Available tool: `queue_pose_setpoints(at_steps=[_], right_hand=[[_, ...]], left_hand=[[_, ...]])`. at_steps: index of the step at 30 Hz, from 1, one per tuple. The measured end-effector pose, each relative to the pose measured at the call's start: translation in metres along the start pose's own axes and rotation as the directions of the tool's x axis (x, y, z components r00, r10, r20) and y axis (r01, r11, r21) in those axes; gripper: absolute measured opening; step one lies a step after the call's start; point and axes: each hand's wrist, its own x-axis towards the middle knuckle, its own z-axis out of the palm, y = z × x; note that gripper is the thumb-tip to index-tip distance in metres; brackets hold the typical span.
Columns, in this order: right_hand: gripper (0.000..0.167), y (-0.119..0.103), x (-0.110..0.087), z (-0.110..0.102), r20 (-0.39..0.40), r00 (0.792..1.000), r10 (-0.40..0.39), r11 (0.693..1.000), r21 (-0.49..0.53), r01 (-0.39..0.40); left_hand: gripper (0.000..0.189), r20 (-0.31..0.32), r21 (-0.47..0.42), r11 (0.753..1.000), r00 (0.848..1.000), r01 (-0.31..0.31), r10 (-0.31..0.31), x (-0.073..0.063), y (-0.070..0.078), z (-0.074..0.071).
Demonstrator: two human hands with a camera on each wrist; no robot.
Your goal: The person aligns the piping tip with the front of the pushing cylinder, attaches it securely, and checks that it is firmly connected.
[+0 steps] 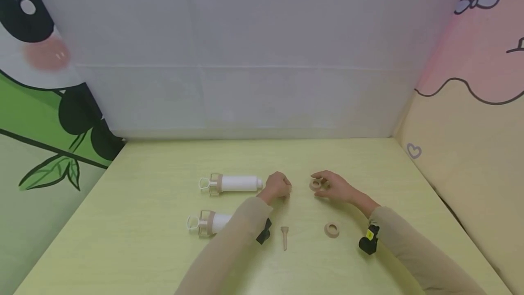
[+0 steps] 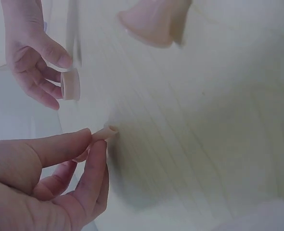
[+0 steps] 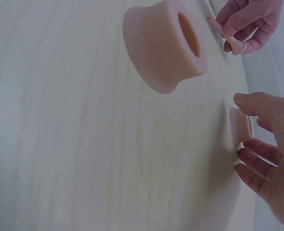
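My left hand (image 1: 279,185) pinches a small pinkish-beige funnel-shaped nozzle (image 3: 237,45) between thumb and fingertips, just above the table. Its narrow tube (image 2: 106,133) points away from the fingers in the left wrist view. Around a beige ring-shaped cap (image 1: 315,185) on the table, my right hand (image 1: 339,188) has its thumb and fingers spread. The cap (image 3: 240,126) lies between them; whether a fingertip touches it I cannot tell. Closer to me are a second ring cap (image 1: 331,230) and another funnel nozzle (image 1: 284,238), both lying on the table.
Two white syringe-like tubes with beige collars and white pull handles lie left of the hands. The farther tube (image 1: 239,183) shows whole; the left sleeve partly covers the nearer tube (image 1: 221,223). A white wall (image 1: 262,81) stands behind the table, with patterned sides.
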Motion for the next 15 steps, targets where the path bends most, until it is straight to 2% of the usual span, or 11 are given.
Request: queue_pose_setpoints(at_steps=[2, 3, 6, 9, 10, 13, 15], right_hand=[[0.049, 0.001, 0.000, 0.000, 0.003, 1.000, 0.004, 1.000, -0.004, -0.004], [0.049, 0.001, 0.000, 0.000, 0.004, 1.000, 0.008, 1.000, -0.004, -0.008], [0.050, 0.002, 0.001, 0.000, 0.003, 1.000, 0.011, 1.000, -0.005, -0.011], [0.050, 0.002, 0.001, 0.000, -0.002, 1.000, 0.021, 1.000, 0.002, -0.021], [0.050, 0.002, 0.001, 0.001, -0.002, 1.000, 0.025, 1.000, 0.004, -0.025], [0.050, 0.002, 0.001, 0.001, -0.001, 0.999, 0.032, 0.999, 0.011, -0.032], [0.050, 0.001, 0.002, 0.001, 0.003, 1.000, 0.032, 0.999, 0.015, -0.032]], left_hand=[[0.008, -0.002, -0.004, 1.000, 1.000, 0.004, -0.004, -0.011, 0.010, -0.007], [0.008, -0.013, -0.029, 0.999, 1.000, -0.028, 0.028, -0.013, 0.011, -0.007], [0.005, -0.018, -0.056, 0.996, 0.998, -0.066, 0.065, -0.033, 0.029, -0.020], [0.011, -0.026, -0.138, 0.985, 0.994, -0.108, 0.106, -0.058, 0.050, -0.034], [0.017, -0.001, -0.164, 0.984, 0.998, -0.070, 0.070, -0.072, 0.063, -0.044], [0.020, 0.008, -0.268, 0.959, 0.995, -0.096, 0.102, -0.089, 0.074, -0.052], [0.021, 0.023, -0.307, 0.944, 0.991, -0.120, 0.133, -0.094, 0.077, -0.056]])
